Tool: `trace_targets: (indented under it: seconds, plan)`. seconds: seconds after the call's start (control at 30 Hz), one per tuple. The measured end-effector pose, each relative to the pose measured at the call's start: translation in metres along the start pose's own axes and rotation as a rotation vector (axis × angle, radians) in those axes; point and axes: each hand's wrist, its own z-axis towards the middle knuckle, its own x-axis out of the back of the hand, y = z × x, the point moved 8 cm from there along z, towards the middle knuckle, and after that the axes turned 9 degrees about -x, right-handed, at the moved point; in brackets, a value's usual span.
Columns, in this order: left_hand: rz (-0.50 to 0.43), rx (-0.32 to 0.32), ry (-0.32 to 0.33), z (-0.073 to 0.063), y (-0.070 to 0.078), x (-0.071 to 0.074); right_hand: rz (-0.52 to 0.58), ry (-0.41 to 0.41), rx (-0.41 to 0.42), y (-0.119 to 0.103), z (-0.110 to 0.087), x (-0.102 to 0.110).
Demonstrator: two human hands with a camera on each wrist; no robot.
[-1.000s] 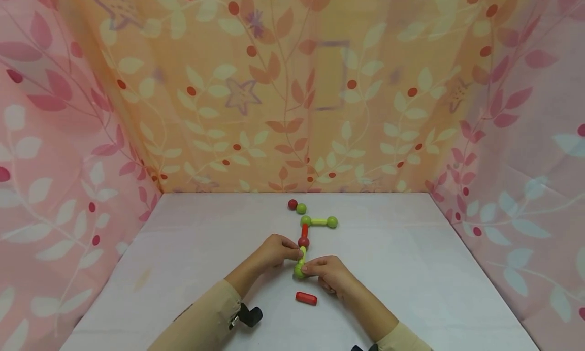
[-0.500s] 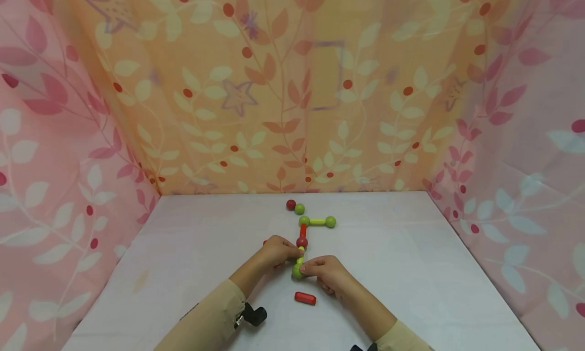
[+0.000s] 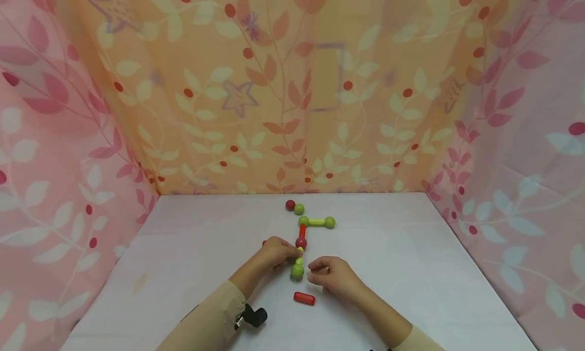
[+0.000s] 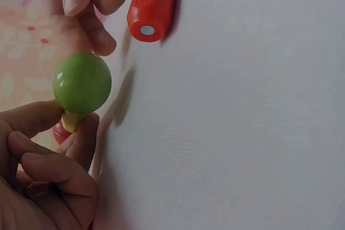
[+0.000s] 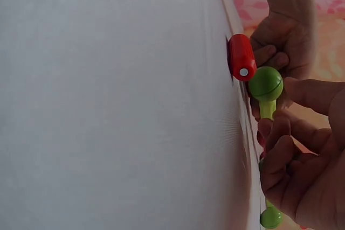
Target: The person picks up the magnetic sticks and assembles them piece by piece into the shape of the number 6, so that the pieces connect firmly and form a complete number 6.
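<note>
My left hand [image 3: 275, 253] pinches a yellow-green magnetic rod [image 3: 299, 260] between thumb and forefinger. A green ball [image 3: 297, 272] sits on the rod's near end; a red ball [image 3: 301, 243] is at its far end. Beyond that, a red rod [image 3: 302, 231] leads to a green corner ball [image 3: 303, 221], from which another yellow-green rod [image 3: 317, 222] runs right to an end ball [image 3: 329, 222]. Just right of the near green ball, my right hand [image 3: 339, 277] holds nothing, thumb and forefinger apart. In the left wrist view the green ball [image 4: 82, 83] hides most of its rod.
A loose red rod [image 3: 304, 298] lies on the white table [image 3: 192, 229] in front of the hands, with a metal disc on its end. Behind the chain rest a red ball [image 3: 290, 205] and a green ball [image 3: 299, 209]. A red piece [image 3: 264, 243] is mostly hidden behind the left hand.
My right hand has let go of the near green ball and moved slightly right. The left hand keeps its pinch on the rod. The head view has shifted slightly.
</note>
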Motion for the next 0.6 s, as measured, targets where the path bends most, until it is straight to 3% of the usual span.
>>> trace_targets:
  seconds: [0.17, 0.33, 0.6]
  plan:
    - [0.001, -0.017, -0.005, 0.001, -0.001, -0.003, -0.172, 0.015, 0.143, -0.007, -0.010, -0.001]
    - [0.002, -0.030, 0.004, 0.003, -0.004, -0.005, -0.216, -0.053, 0.263, -0.011, -0.016, -0.008]
    - [0.007, -0.011, 0.014, 0.001, -0.005, -0.004, -0.242, -0.131, 0.285, -0.015, -0.022, -0.019]
